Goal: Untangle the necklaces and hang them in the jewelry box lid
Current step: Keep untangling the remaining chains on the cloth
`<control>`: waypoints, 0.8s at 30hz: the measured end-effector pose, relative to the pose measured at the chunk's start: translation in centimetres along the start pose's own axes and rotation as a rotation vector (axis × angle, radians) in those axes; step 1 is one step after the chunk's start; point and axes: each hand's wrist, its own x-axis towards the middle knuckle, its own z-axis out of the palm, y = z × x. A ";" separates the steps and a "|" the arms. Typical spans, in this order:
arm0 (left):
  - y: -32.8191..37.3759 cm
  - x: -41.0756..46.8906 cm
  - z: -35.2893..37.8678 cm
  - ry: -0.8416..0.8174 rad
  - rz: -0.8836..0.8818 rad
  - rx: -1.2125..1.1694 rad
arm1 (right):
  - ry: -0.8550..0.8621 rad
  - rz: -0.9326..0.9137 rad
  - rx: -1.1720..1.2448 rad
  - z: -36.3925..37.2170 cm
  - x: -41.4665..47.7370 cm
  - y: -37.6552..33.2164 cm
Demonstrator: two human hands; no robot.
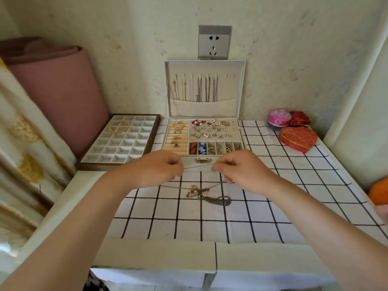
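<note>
Both hands, left hand (162,168) and right hand (230,166), pinch one thin chain (198,167) taut before the jewelry box (202,159); I'd ease slack gently so the tangle (206,195) on the cloth loosens, not tightens

Bright, soft daylight w/ a yellow-green cast on the wall (294,59); brightest patch is bottom left, by the curtain (14,206). Shadows on the checked cloth (294,185) are faint & diffuse. Wide-angle lens bows straight edges toward the corners, fine detail in the jewelry box lid (238,89) looks soft & smeared, and the bottom left corner is blurry.
</note>
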 end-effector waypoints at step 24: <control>0.3 -0.1 3.7 0.188 0.063 0.174 | -0.337 0.025 -0.404 2.0 -1.1 -1.1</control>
